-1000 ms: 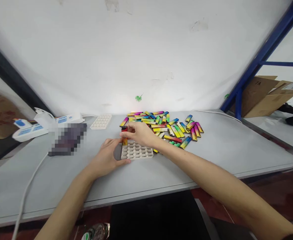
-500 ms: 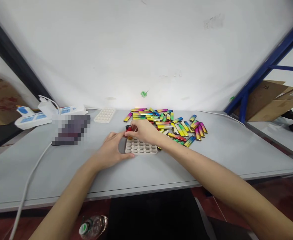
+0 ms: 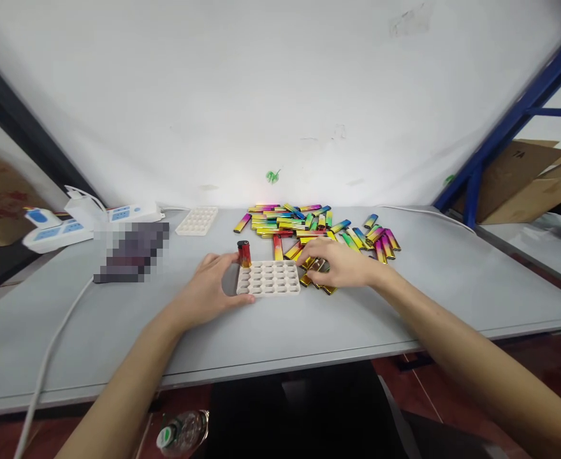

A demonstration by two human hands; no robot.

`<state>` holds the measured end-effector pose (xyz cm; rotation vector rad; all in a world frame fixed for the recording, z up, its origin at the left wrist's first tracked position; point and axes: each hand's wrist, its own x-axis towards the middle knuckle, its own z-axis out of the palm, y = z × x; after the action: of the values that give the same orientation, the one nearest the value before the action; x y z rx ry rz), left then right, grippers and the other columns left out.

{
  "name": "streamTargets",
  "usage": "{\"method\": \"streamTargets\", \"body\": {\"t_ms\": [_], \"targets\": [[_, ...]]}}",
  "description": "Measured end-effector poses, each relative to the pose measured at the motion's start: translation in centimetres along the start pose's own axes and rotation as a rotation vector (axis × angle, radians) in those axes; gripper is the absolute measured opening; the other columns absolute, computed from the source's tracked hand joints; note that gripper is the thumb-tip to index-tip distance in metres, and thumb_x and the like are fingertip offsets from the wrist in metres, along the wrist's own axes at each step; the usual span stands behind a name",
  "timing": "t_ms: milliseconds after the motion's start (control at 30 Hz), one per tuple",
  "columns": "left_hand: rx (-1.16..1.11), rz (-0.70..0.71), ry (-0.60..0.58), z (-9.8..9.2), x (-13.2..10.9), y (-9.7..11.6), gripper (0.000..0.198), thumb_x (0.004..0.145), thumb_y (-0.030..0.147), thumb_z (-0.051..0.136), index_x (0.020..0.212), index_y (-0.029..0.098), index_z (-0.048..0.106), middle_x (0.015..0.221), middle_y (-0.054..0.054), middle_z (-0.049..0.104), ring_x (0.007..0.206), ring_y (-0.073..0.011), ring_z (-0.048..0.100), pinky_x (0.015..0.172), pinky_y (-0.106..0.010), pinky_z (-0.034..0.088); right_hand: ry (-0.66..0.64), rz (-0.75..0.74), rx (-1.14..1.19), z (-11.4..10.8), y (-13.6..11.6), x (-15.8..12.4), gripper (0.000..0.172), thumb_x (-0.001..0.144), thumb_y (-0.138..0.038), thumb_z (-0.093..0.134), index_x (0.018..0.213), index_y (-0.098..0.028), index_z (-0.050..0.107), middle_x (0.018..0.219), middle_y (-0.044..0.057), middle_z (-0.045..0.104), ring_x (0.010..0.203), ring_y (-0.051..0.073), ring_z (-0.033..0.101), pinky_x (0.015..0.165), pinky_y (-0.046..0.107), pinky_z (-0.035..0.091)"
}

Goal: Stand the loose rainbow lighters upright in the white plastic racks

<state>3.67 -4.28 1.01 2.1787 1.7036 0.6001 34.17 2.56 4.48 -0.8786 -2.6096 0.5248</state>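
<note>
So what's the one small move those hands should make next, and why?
I'd probably have the right hand lift one lighter from the pile of lighters toward the white tray. That hand is down at the lighters beside the tray, a red lighter stands at the tray's far left corner, the rest looks unfilled, and the left hand braces its left end.
</note>
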Motion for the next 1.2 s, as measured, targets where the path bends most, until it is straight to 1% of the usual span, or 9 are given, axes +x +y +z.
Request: {"method": "streamTargets", "body": {"t_ms": [133,467,567,700,833,900,967,1067,1200], "targets": [[0.022,-0.044,-0.018,-0.2,0.0,0.3,0.089,0.072,0.067,0.072,0.144,0.023,0.046,0.136,-0.01,0.056,0.133,-0.0341,0.046,0.113,-0.046,0.039,-0.015,-0.033,-0.077,0.6,0.0,-1.5,0.036,0.084,-0.028,0.069,0.119,-0.02,0.07,0.117,0.011,0.066,0.109,0.027,0.061,0.095,0.041,0.049],[0.058,-0.078,-0.028,-0.4,0.1,0.5,0.092,0.071,0.069,0.071,0.145,0.022,0.045,0.137,-0.011,0.056,0.13,-0.0344,0.049,0.111,-0.046,0.042,0.004,-0.052,-0.222,1.1,-0.2,-1.4,0.012,0.09,-0.02,0.063,0.099,-0.017,0.07,0.115,0.013,0.063,0.106,0.028,0.061,0.091,0.042,0.048],[0.056,-0.064,-0.024,-0.4,0.1,0.5,0.09,0.072,0.068,0.072,0.145,0.023,0.045,0.135,-0.01,0.058,0.129,-0.0346,0.05,0.111,-0.048,0.042,0.12,0.024,-0.015,0.9,0.4,-1.4,0.014,0.092,-0.029,0.063,0.102,-0.02,0.059,0.112,0.01,0.065,0.103,0.025,0.062,0.085,0.039,0.049],[0.059,-0.047,-0.022,-0.4,0.1,0.2,0.09,0.073,0.068,0.07,0.146,0.024,0.045,0.135,-0.01,0.057,0.129,-0.034,0.05,0.111,-0.047,0.042,0.307,0.128,0.404,0.7,1.2,-1.1,0.021,0.098,-0.04,0.055,0.107,-0.025,0.045,0.087,0.0,0.068,0.081,0.019,0.064,0.074,0.032,0.047],[0.061,-0.035,-0.016,-0.3,0.1,-0.1,0.088,0.074,0.068,0.07,0.145,0.024,0.046,0.136,-0.01,0.057,0.131,-0.0338,0.049,0.113,-0.047,0.041,0.391,0.182,0.605,0.7,1.5,-0.7,0.026,0.098,-0.048,0.054,0.103,-0.022,0.053,0.076,-0.003,0.064,0.064,0.013,0.053,0.061,0.026,0.041],[0.06,-0.034,-0.016,-0.3,0.1,-0.2,0.087,0.073,0.068,0.07,0.144,0.023,0.047,0.138,-0.01,0.056,0.133,-0.0339,0.048,0.114,-0.047,0.04,0.416,0.217,0.674,0.7,1.7,-0.6,0.032,0.092,-0.052,0.061,0.09,-0.02,0.057,0.068,-0.005,0.053,0.057,0.01,0.043,0.054,0.024,0.035],[0.063,-0.041,-0.018,-0.3,0.2,-0.1,0.089,0.073,0.069,0.07,0.144,0.022,0.047,0.139,-0.011,0.056,0.134,-0.0339,0.047,0.114,-0.047,0.039,0.484,0.253,0.811,0.7,1.9,-0.5,0.035,0.085,-0.052,0.071,0.087,-0.02,0.06,0.063,-0.008,0.044,0.053,0.008,0.04,0.05,0.023,0.033],[0.074,-0.058,-0.02,-0.4,0.2,0.0,0.09,0.072,0.07,0.07,0.144,0.021,0.047,0.137,-0.012,0.057,0.132,-0.0342,0.049,0.113,-0.047,0.041,0.578,0.316,1.061,0.7,2.1,-0.3,0.037,0.079,-0.047,0.079,0.098,-0.02,0.062,0.067,-0.007,0.052,0.057,0.008,0.052,0.055,0.021,0.046],[0.083,-0.061,-0.013,-0.4,0.2,0.1,0.088,0.072,0.069,0.07,0.144,0.022,0.048,0.135,-0.011,0.058,0.129,-0.0346,0.052,0.11,-0.048,0.043,0.547,0.385,1.294,0.4,1.9,-0.1,0.025,0.085,-0.035,0.076,0.089,-0.02,0.057,0.079,0.001,0.069,0.068,0.011,0.068,0.071,0.025,0.059]]}}
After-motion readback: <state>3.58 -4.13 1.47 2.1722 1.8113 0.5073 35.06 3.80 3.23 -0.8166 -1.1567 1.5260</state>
